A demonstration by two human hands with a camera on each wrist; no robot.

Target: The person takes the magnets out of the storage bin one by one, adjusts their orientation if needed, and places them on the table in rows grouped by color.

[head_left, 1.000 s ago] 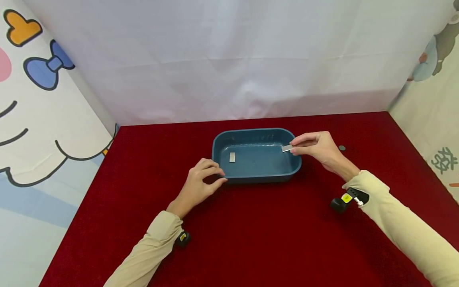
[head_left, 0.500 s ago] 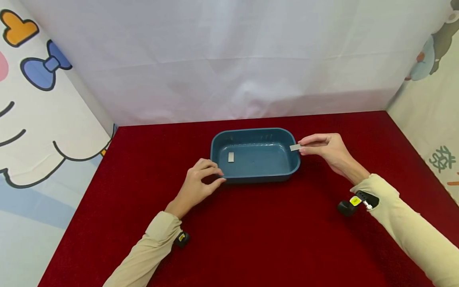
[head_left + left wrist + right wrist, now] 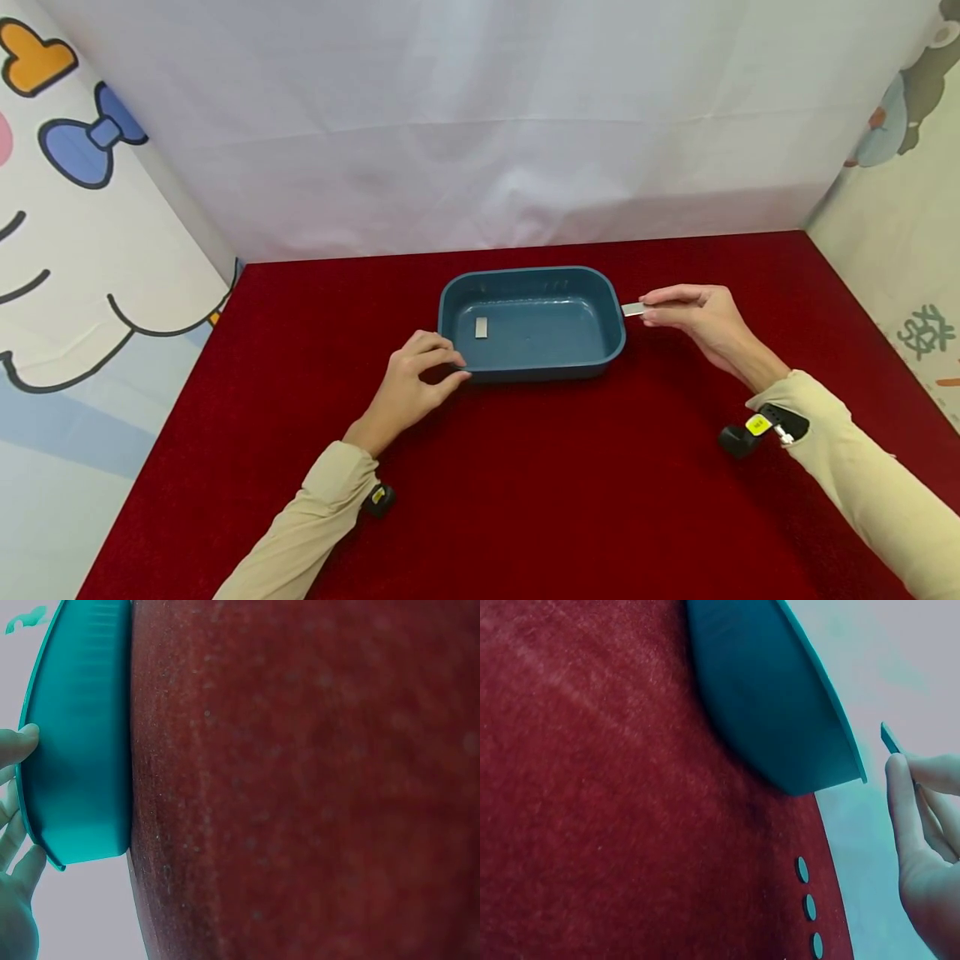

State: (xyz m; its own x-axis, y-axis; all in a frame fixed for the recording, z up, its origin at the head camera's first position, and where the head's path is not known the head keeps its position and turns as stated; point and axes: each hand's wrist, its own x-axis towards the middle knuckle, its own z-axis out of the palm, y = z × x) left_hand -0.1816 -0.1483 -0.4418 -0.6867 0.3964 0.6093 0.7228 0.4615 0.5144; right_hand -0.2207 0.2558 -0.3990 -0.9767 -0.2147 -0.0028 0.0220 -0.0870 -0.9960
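My right hand pinches a small flat silver rectangular piece between thumb and fingers, just past the right rim of the blue plastic tub. In the right wrist view that thin piece points up from the fingertips, above rim height and apart from the tub wall. A similar silver rectangle lies on the tub floor toward the left. At the front left corner, my left hand holds the rim, thumb outside. The left wrist view shows its fingertips at the wall's edge.
Red cloth covers the table. Several round discs, among them a middle disc, lie in a row on it right of the tub; the right hand hides them in the head view. A white curtain hangs behind the table.
The right hand has moved right with the silver piece, from over the tub's right part to outside its rim, covering a disc seen earlier. The left hand has kept its place.
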